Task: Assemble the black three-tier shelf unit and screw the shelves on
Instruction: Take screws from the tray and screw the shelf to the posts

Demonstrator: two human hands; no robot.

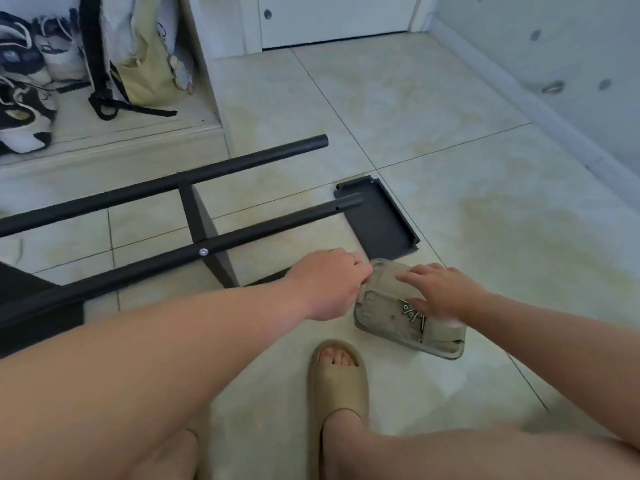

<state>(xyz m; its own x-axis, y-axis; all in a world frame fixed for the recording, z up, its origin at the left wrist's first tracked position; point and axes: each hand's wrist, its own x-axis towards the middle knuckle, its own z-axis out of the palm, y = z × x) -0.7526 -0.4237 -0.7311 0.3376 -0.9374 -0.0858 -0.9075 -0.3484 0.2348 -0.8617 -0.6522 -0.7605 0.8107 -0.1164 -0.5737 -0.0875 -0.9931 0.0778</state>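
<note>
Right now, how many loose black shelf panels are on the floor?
1. The loose shelf panel lies flat on the tile beyond the tray, under the near pole tip. Another shelf is already fixed between the poles; a dark piece at left edge is cut off.

Partly assembled black metal shelf frame [194,216] lies on its side on the tiled floor, left of the left hand's grip [329,284]: two long round tubes running diagonally, joined by one flat black shelf panel [202,233] fixed with a silver screw [203,251]. Loose black rectangular metal shelf tray [379,218] lies flat, rim up, just beyond both grips. Small silver screws [412,315] are piled in a beige moulded pulp tray [384,306], under the right hand's grip [440,294].
</note>
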